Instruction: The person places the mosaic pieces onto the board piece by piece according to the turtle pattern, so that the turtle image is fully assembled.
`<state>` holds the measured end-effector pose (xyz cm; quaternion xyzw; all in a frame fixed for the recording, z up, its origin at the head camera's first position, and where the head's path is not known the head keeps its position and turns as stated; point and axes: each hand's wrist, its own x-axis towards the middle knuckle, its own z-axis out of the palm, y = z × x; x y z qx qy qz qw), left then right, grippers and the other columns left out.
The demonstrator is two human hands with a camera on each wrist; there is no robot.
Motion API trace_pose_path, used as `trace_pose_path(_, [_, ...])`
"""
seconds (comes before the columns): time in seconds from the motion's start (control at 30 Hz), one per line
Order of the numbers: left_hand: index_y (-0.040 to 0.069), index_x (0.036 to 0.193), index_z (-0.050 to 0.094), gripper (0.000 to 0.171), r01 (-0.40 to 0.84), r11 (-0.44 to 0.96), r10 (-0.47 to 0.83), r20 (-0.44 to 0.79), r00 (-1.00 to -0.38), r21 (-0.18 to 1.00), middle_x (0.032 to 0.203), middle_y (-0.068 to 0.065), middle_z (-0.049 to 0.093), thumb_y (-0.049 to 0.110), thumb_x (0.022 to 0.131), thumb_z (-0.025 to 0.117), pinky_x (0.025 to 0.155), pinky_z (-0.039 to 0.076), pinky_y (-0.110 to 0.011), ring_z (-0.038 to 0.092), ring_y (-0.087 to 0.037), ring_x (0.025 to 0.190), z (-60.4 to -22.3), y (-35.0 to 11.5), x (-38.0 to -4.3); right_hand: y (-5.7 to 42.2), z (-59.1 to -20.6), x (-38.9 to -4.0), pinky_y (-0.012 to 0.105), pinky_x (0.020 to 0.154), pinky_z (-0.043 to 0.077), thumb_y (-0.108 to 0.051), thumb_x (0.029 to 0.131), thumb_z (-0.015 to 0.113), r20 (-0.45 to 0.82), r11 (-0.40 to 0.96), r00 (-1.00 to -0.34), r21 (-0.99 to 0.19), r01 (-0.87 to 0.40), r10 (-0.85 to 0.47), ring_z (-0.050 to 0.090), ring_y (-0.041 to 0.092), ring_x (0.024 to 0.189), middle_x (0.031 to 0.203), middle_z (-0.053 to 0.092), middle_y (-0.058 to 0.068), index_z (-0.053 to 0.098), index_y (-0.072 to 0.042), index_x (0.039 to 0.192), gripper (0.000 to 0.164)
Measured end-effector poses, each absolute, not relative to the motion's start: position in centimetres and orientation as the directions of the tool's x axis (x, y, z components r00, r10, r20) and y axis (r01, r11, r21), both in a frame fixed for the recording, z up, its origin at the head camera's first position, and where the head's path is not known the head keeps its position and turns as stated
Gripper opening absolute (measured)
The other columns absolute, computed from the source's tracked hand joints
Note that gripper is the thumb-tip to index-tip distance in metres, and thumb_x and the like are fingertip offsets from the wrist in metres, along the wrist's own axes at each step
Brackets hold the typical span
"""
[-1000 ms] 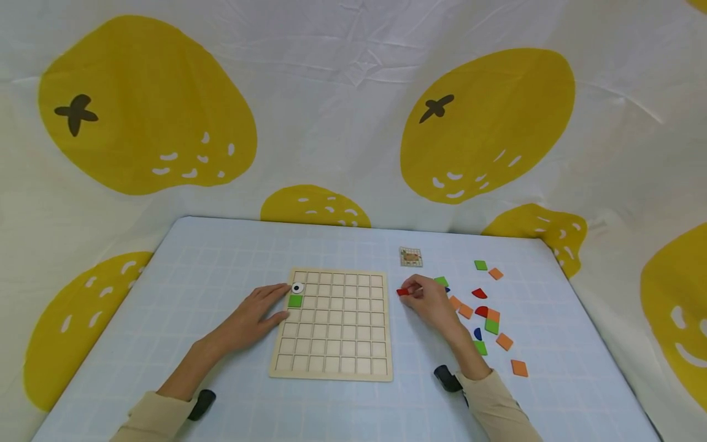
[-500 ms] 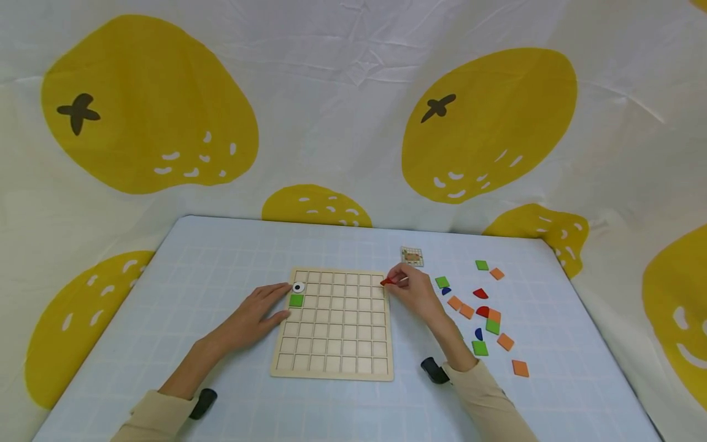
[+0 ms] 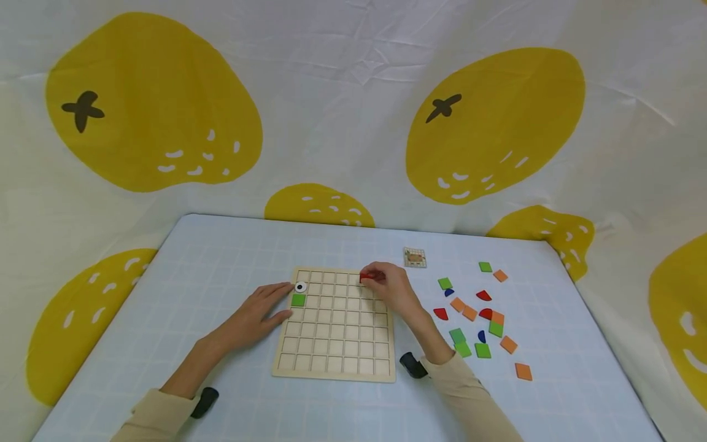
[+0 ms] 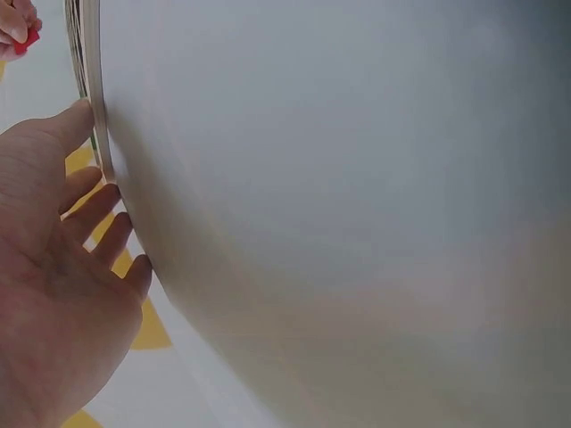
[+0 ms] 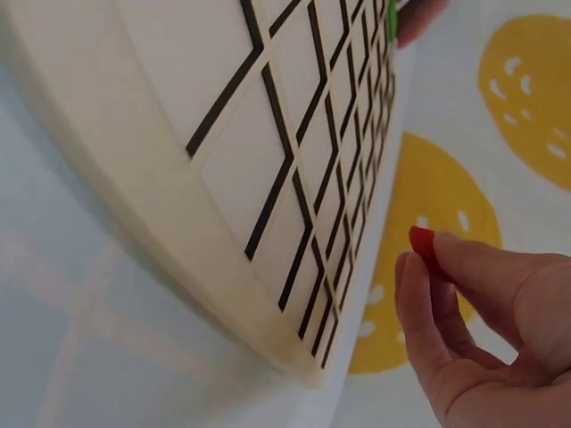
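Observation:
A wooden grid board (image 3: 334,331) lies flat on the table. Along its left edge rests my left hand (image 3: 256,314), fingers fairly straight and touching the side, as the left wrist view also shows. In the top left of the grid sit a white disc with a black dot (image 3: 301,286) and, just below it, a green square tile (image 3: 298,300). My right hand (image 3: 391,288) pinches a small red tile (image 5: 425,241) between thumb and fingertips, above the board's upper right part. Its full shape is hidden by the fingers.
Right of the board lie loose pieces: green squares (image 3: 483,350), orange squares (image 3: 523,371), red rounded pieces (image 3: 440,314) and blue half-discs (image 3: 482,336). A small picture card (image 3: 415,258) lies behind the board's right corner. A patterned cloth (image 3: 331,123) hangs behind the table.
My right hand has carried the red tile leftward, from beside the board to above its upper right cells. More loose pieces show where the arm was. The left hand stays put.

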<state>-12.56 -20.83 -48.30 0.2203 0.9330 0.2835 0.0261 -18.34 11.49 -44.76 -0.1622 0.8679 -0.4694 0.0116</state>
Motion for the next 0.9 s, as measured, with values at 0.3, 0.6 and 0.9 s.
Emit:
trace_pose_path(0.3, [0.005,0.156,0.043,0.061,0.404,0.743,0.429,0.084,-0.899,0.534,0.156,-0.017,0.045,0.027,0.104,0.064,0.115,0.035,-0.060,0.039,-0.039,0.144,-48.5,-20.8,-12.6,8.9,-44.8,-18.4,0.040,0.087,0.059,-0.003,0.096,0.071,0.121,0.505,-0.922,-0.807,-0.307,-0.368,0.069,0.030,0.098,0.108,0.070,0.013,0.075,0.000,0.114,0.019])
trace_pose_path(0.6, [0.006,0.156,0.043,0.061,0.401,0.742,0.427,0.082,-0.901,0.537,0.157,-0.016,0.045,0.026,0.103,0.065,0.115,0.036,-0.059,0.039,-0.038,0.144,-48.3,-20.9,-12.6,6.8,-45.2,-18.7,0.036,0.084,0.059,0.002,0.095,0.070,0.105,0.452,-0.895,-0.834,-0.316,-0.433,0.069,0.030,0.094,0.103,0.070,0.015,0.071,0.004,0.113,0.018])
trace_pose_path(0.9, [0.007,0.157,0.042,0.061,0.399,0.738,0.432,0.074,-0.899,0.544,0.157,-0.016,0.044,0.027,0.104,0.064,0.116,0.035,-0.060,0.039,-0.038,0.145,-48.3,-21.0,-12.7,5.3,-45.9,-19.0,0.034,0.083,0.058,0.001,0.095,0.071,0.089,0.435,-0.884,-0.845,-0.310,-0.458,0.069,0.028,0.093,0.101,0.070,0.014,0.068,0.003,0.107,0.012])
